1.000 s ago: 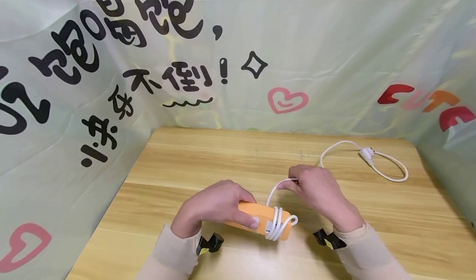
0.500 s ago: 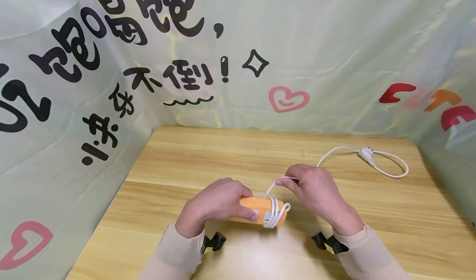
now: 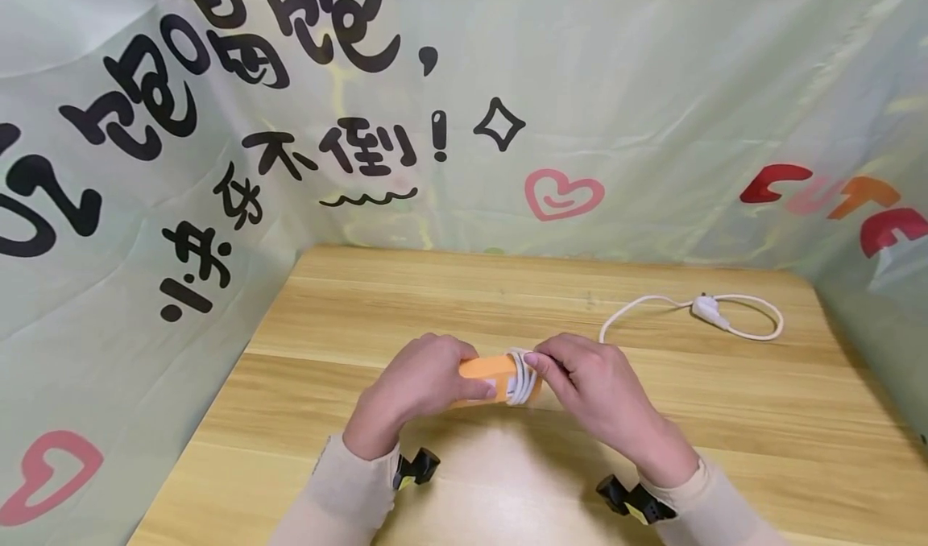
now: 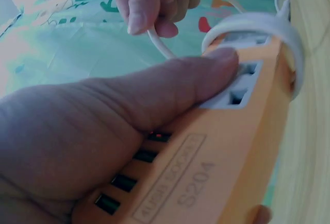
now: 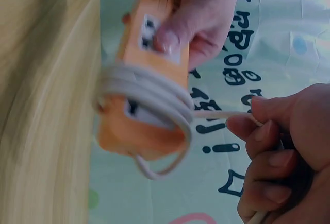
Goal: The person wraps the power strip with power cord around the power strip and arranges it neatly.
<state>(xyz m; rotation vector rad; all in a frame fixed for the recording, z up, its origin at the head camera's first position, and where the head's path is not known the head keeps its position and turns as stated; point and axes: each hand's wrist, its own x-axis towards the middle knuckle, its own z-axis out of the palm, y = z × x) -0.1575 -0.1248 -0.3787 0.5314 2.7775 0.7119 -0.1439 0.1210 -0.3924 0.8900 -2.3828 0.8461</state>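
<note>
An orange power strip (image 3: 487, 367) with white sockets and a row of USB ports is gripped by my left hand (image 3: 428, 375). In the left wrist view its thumb lies across the socket face of the power strip (image 4: 227, 147). Several turns of white cord (image 5: 149, 87) are wound around the strip's far end, with a small loop sticking out past that end. My right hand (image 3: 602, 381) pinches the cord close beside the wound end. In the right wrist view a short length of cord runs from the coil to the fingertips of the right hand (image 5: 278, 152).
Beyond the right hand, the cord's tail (image 3: 641, 298) lies on the wooden table (image 3: 348, 304) and ends in a loop with a white plug (image 3: 709, 310). Printed fabric sheets (image 3: 652, 87) stand around the table's back and sides.
My left hand has lifted or pushed the power strip farther forward and slightly left. The right hand has come left, close against the wound end. The plug has slid a little left.
</note>
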